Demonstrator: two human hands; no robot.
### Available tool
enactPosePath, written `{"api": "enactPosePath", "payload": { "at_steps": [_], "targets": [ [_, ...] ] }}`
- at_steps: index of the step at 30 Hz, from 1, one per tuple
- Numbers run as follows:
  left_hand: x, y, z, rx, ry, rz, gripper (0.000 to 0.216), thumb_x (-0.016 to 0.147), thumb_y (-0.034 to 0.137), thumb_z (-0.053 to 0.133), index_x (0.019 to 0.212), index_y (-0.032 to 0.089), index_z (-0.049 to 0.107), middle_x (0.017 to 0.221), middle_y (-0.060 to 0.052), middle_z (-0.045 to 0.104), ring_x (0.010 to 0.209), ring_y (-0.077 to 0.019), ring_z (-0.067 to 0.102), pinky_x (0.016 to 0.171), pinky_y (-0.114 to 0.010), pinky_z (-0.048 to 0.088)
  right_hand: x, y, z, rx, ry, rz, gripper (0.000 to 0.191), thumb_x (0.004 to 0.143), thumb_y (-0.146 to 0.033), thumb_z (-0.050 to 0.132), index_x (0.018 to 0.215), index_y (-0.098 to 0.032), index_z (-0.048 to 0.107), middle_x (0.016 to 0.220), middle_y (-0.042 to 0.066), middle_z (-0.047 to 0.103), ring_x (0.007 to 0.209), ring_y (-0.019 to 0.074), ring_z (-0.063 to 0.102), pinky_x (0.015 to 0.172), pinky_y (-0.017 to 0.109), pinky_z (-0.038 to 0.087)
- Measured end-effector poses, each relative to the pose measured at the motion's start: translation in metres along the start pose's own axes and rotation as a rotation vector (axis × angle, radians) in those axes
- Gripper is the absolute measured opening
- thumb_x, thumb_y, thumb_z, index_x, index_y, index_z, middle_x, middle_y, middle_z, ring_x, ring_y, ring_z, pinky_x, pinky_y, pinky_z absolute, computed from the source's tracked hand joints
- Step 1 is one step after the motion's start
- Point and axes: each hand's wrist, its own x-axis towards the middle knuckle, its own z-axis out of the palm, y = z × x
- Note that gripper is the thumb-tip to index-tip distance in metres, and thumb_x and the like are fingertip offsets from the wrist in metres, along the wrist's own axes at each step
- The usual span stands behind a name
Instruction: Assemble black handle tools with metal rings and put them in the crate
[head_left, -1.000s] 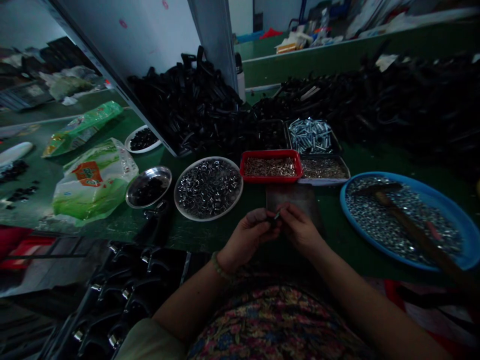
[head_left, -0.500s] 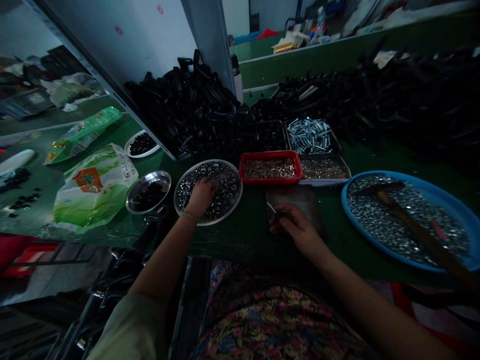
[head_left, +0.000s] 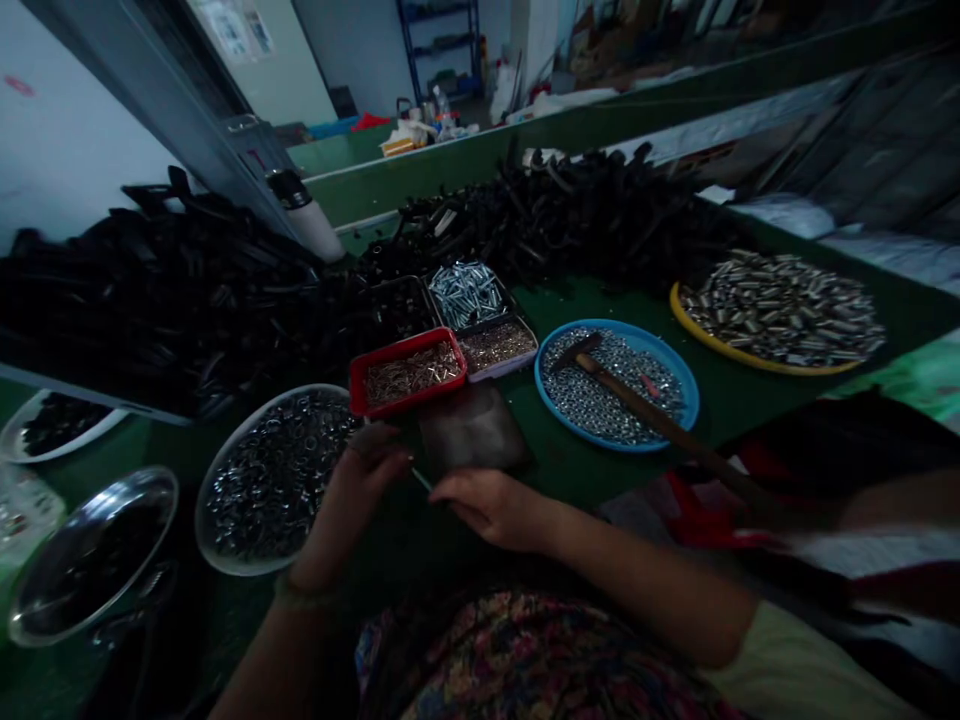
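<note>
My right hand is closed in a pinch around a slim metal pin, which points left from the fingertips. Close to the pin's far end, my left hand has its fingers drawn together. Whatever they hold is too dark and blurred to make out. A dark flat metal plate lies on the bench just beyond both hands. Left of my left hand stands a round tray of small shiny metal clips. Behind the plate is a red tray of thin coppery pins.
Silvery bolts fill a tray behind the red one. A hammer lies across a blue tray of small metal parts. A yellow tray of metal cylinders sits at right, a metal bowl at left. Black parts are heaped behind.
My left hand has come out of the round tray of clips to the right, beside my right hand. The view has turned right, bringing in the yellow tray.
</note>
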Motion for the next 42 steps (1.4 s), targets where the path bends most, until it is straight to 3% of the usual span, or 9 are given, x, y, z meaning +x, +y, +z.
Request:
{"api": "enactPosePath", "payload": {
  "at_steps": [3, 7, 12, 14, 18, 23, 28, 31, 42],
  "targets": [
    [-0.011, 0.02, 0.058, -0.264, -0.166, -0.016, 0.049, 0.069, 0.027, 0.073, 0.113, 0.022, 0.05, 0.093, -0.002, 0.069, 0.089, -0.018, 0.066, 0.078, -0.028, 0.051, -0.01, 0.001, -0.019, -0.085, 0.156, -0.002, 0.043, 0.089, -0.007, 0.044, 0.13, -0.019, 0.047, 0.12, 0.01, 0.062, 0.113, 0.0174, 0.058, 0.097, 0.033, 0.048],
    [0.01, 0.045, 0.111, -0.269, -0.391, 0.137, 0.042, 0.078, 0.026, 0.068, 0.117, 0.021, 0.052, 0.102, -0.004, 0.067, 0.095, -0.0177, 0.064, 0.084, -0.029, 0.05, -0.044, 0.006, -0.056, -0.124, 0.384, 0.073, 0.035, 0.089, -0.01, 0.047, 0.12, -0.024, 0.055, 0.109, 0.006, 0.066, 0.102, 0.0166, 0.064, 0.09, 0.032, 0.052],
    [0.06, 0.073, 0.198, 0.525, -0.468, 0.653, 0.021, 0.089, 0.018, 0.05, 0.108, 0.018, 0.059, 0.101, -0.009, 0.068, 0.095, -0.0211, 0.063, 0.087, -0.033, 0.047, -0.082, 0.003, -0.101, 0.077, 0.909, 0.248, 0.019, 0.092, -0.022, 0.051, 0.111, -0.025, 0.053, 0.096, 0.003, 0.068, 0.079, 0.0151, 0.069, 0.077, 0.034, 0.057],
    [0.07, 0.076, 0.229, 0.808, -0.46, 0.717, 0.023, 0.09, 0.013, 0.045, 0.108, 0.015, 0.06, 0.095, -0.013, 0.068, 0.094, -0.0244, 0.064, 0.086, -0.036, 0.046, -0.088, 0.001, -0.116, 0.103, 1.019, 0.279, 0.018, 0.091, -0.028, 0.053, 0.109, -0.026, 0.05, 0.1, 0.004, 0.067, 0.082, 0.0169, 0.069, 0.078, 0.037, 0.057],
    [0.073, 0.07, 0.256, 0.894, -0.478, 0.711, 0.028, 0.092, 0.01, 0.037, 0.108, 0.011, 0.06, 0.098, -0.018, 0.065, 0.099, -0.0283, 0.062, 0.088, -0.041, 0.044, -0.094, 0.003, -0.134, 0.089, 1.091, 0.374, 0.024, 0.09, -0.036, 0.053, 0.111, -0.029, 0.046, 0.113, 0.007, 0.063, 0.093, 0.0202, 0.067, 0.08, 0.038, 0.055],
    [0.074, 0.065, 0.24, 0.617, -0.459, 0.634, 0.029, 0.087, 0.013, 0.051, 0.114, 0.015, 0.061, 0.111, -0.012, 0.063, 0.102, -0.0239, 0.061, 0.093, -0.037, 0.043, -0.098, 0.007, -0.127, 0.205, 0.967, 0.405, 0.023, 0.089, -0.037, 0.055, 0.108, -0.026, 0.049, 0.1, 0.003, 0.066, 0.085, 0.0168, 0.067, 0.08, 0.037, 0.055],
    [0.06, 0.054, 0.194, -0.324, -0.52, 0.063, 0.02, 0.078, 0.018, 0.065, 0.098, 0.016, 0.066, 0.091, -0.004, 0.067, 0.085, -0.0155, 0.064, 0.084, -0.03, 0.05, -0.087, 0.0, -0.102, 0.37, 0.644, 0.445, 0.019, 0.089, -0.03, 0.056, 0.106, -0.023, 0.053, 0.096, 0.002, 0.066, 0.082, 0.0148, 0.067, 0.079, 0.034, 0.054],
    [0.042, 0.047, 0.163, -0.609, -0.529, -0.158, 0.025, 0.071, 0.016, 0.073, 0.095, 0.017, 0.067, 0.084, 0.0, 0.067, 0.076, -0.0106, 0.063, 0.077, -0.024, 0.05, -0.075, -0.003, -0.092, 0.353, 0.493, 0.464, 0.018, 0.09, -0.027, 0.053, 0.107, -0.022, 0.054, 0.096, 0.003, 0.065, 0.083, 0.015, 0.067, 0.079, 0.033, 0.053],
    [0.029, 0.04, 0.085, -0.536, -0.515, -0.303, 0.031, 0.06, 0.021, 0.084, 0.088, 0.012, 0.072, 0.08, -0.003, 0.069, 0.071, -0.0095, 0.062, 0.068, -0.019, 0.05, -0.035, -0.02, -0.088, 0.03, 0.006, 0.388, 0.027, 0.09, -0.012, 0.047, 0.113, -0.022, 0.056, 0.097, 0.002, 0.065, 0.088, 0.0154, 0.064, 0.081, 0.03, 0.049]
  ]
}}
